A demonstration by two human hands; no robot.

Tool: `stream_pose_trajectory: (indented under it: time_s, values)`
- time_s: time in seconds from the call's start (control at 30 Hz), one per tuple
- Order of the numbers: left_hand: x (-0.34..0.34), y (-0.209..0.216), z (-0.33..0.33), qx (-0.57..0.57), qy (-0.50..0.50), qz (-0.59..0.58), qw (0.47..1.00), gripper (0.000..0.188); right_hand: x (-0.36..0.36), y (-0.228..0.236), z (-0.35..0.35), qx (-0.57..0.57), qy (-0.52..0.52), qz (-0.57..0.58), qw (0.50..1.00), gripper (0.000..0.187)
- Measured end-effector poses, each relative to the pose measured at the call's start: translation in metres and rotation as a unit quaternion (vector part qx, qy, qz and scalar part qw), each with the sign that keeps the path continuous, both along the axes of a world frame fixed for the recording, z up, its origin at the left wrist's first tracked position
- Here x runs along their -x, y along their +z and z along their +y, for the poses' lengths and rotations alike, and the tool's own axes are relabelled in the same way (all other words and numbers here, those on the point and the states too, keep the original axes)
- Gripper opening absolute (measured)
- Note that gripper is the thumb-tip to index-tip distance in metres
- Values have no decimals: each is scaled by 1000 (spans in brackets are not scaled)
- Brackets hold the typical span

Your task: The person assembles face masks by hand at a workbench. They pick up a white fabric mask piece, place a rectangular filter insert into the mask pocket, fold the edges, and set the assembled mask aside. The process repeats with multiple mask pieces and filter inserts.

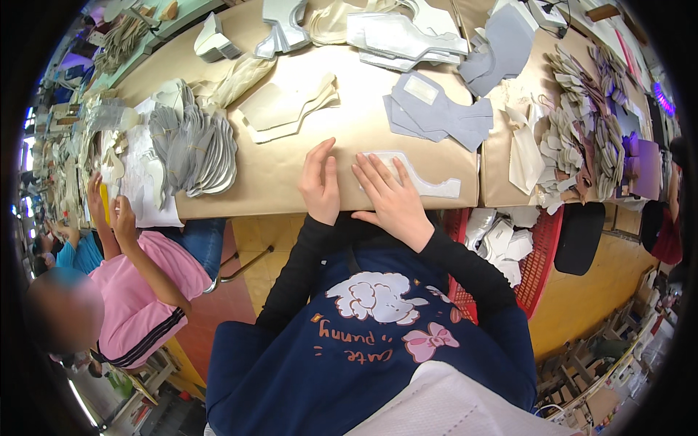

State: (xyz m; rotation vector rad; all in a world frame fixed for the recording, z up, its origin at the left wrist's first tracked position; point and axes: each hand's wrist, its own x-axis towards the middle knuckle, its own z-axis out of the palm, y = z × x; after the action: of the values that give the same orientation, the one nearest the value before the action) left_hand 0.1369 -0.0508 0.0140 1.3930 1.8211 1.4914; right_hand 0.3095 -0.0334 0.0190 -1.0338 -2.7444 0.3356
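Observation:
My right hand (391,196) lies flat on a white cut-out piece (436,187) near the table's front edge, with fingers stretched out. The piece has a curved outline, and its right end sticks out past my fingers; the rest is partly covered by the hand. Just left of it, my left hand (320,183) rests on its side with thumb and fingers extended and nothing visible in it. Beyond my hands lie cream flat pieces (287,109) and a stack of grey flat pieces (436,116).
The table (269,171) has a tan covering. Grey bundled pieces (193,145) lie to the left, bundled strips (574,138) to the right, silvery pieces (403,36) at the back. A red basket (534,269) with white scraps stands below on the right. A co-worker in pink (149,287) sits left.

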Motion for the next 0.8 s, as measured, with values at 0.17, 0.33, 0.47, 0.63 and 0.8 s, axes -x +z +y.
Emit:
stream_pose_trajectory:
  time_s: [0.17,0.33,0.47,0.63,0.8]
  values:
    - [1,1,1,19,-24,6,999,25,-4,-1,-4,0,6,-8,1000,97]
    - [3,0,0,18,-20,-48,998,24,-12,12,-11,-2,34,-74,997,93]
    - [4,-3,-2,16,-13,-64,998,23,-31,13,-12,27,-31,37,998,88]
    - [5,-7,-6,10,-12,-107,994,23,-40,7,-16,-25,14,-38,999,70]
    - [5,-10,-7,-6,12,-141,990,22,-54,57,-17,86,56,48,994,46]
